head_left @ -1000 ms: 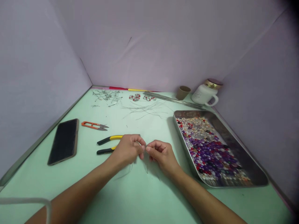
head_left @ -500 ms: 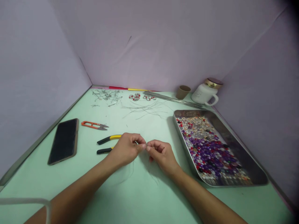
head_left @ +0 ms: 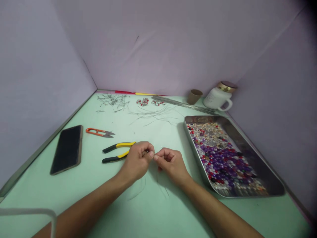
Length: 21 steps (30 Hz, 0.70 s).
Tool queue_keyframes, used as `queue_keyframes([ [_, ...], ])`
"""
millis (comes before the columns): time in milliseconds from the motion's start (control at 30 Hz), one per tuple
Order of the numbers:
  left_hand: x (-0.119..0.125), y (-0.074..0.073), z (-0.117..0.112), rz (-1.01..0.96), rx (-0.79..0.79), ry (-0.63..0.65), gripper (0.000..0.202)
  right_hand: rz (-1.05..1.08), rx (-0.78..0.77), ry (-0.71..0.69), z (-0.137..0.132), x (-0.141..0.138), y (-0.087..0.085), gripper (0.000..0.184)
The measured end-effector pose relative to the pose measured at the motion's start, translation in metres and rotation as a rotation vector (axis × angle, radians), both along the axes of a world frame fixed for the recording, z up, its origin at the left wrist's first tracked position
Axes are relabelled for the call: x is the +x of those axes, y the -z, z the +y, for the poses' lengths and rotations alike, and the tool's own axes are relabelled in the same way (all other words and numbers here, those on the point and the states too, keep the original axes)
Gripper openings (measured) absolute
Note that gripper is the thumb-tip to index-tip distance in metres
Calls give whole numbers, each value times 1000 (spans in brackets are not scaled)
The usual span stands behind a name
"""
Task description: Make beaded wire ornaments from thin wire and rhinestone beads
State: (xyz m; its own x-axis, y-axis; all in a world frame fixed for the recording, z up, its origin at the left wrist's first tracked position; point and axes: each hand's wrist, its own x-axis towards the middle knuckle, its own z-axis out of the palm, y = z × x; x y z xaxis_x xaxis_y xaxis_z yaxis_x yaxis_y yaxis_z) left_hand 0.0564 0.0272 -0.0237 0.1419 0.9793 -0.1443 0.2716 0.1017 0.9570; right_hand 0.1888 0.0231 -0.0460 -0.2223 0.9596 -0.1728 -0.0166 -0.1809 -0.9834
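In the head view my left hand and my right hand meet over the middle of the table, fingertips almost touching. Both pinch thin wire, whose loose strands hang below the hands. Whatever sits right between the fingertips is too small to make out. Pliers with yellow and black handles lie beside my left hand, their jaws hidden behind it. To the right of my right hand stands a metal tray holding purple, red, white and clear beads.
Orange thread snips and a phone lie on the left. Farther back are twisted wire pieces, beaded pieces, loose wires and a wire bundle. A brown cup and a white lidded mug stand behind the tray.
My left hand has turned and shifted slightly right, so more of the pliers' handles shows. The right hand stays nearly in place, still pinching. The hanging wire strands have swung a little.
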Motion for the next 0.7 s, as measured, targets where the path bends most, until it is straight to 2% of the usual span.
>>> queue_keyframes([
  [133,1,0,0,-283,-226,28,10,4,33,-24,0,1,-3,17],
  [200,0,1,1,-336,-280,15,11,-6,40,-21,0,1,-3,17],
  [400,-7,-7,9,-167,-259,61,10,-9,12,13,1,2,2,17],
  [500,-9,-12,10,-80,-288,43,9,-7,12,12,1,2,3,17],
  [700,-9,-13,9,-45,-298,47,5,6,17,18,2,1,3,18],
])
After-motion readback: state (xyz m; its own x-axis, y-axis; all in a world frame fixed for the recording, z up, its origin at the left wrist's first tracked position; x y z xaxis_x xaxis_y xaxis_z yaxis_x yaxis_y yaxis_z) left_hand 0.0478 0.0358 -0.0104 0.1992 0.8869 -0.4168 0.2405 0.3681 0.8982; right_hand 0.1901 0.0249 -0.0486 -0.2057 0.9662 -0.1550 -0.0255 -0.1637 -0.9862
